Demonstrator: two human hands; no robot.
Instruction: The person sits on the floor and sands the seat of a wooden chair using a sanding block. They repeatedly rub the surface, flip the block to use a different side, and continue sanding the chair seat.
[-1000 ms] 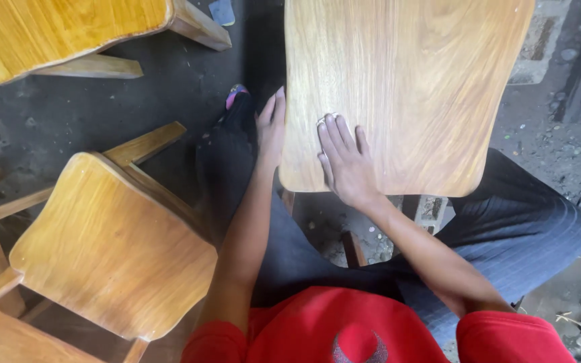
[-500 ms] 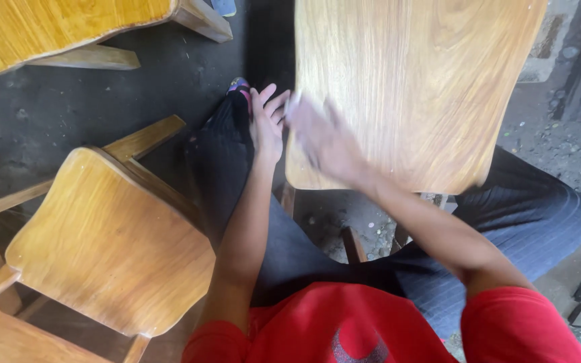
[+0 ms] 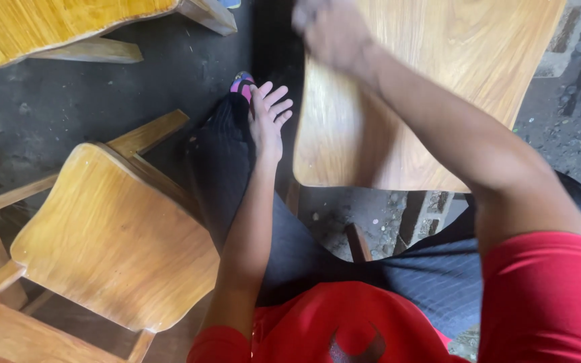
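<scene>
Seat: a wooden seat fills the upper right, straight ahead of the person, its near edge above their knees.
Right hand: the right hand is blurred at the seat's far left corner, at the top edge of the view; its arm crosses above the board. I cannot tell whether it is spread, closed, or touching the wood.
Left hand: the left hand hangs just beside the seat's left edge, fingers spread and empty, palm turned toward the board, a narrow dark gap between them.
Legs: dark trousers run under the left hand toward a pink-toed shoe.
Around: a second chair stands to the lower left, another wooden piece at upper left, on a dirty floor.
</scene>
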